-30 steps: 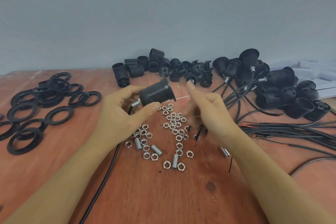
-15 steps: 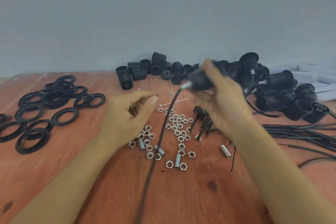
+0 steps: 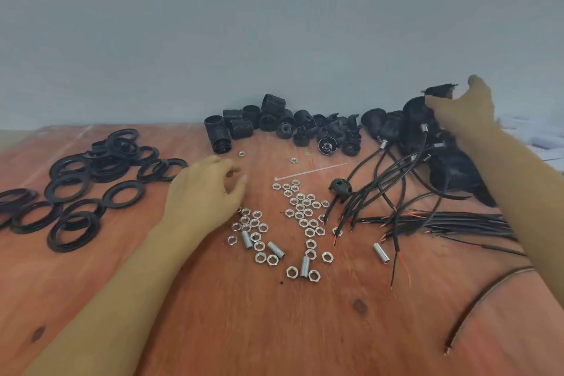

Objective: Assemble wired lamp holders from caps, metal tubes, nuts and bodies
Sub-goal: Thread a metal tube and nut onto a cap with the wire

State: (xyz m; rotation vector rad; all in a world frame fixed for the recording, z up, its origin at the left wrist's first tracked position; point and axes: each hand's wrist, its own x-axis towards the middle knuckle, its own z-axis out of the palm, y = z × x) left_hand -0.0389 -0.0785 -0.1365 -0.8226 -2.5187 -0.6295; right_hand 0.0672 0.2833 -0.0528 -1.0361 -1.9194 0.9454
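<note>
1. Black ribbed plastic shows between the thumb and curled fingers of the right hand (image 3: 464, 107). This is the assembled holder (image 3: 439, 90), held above the heap of finished holders (image 3: 451, 168) at the table's far right. Blur hides how firm the clasp is. Released from that height, the holder could roll off the heap.
2. Its own lead cannot be traced among the cords (image 3: 381, 180). A snag there might drag neighbouring holders down.
3. The left hand (image 3: 207, 192) hovers loosely curled and holds nothing, just beside the nuts (image 3: 300, 207) and metal tubes (image 3: 276, 249). A careless sweep would scatter them across the wooden table (image 3: 274, 330).
4. Stripped wires (image 3: 457, 220) lie under the right forearm, and a brush from it could tangle them.
</note>
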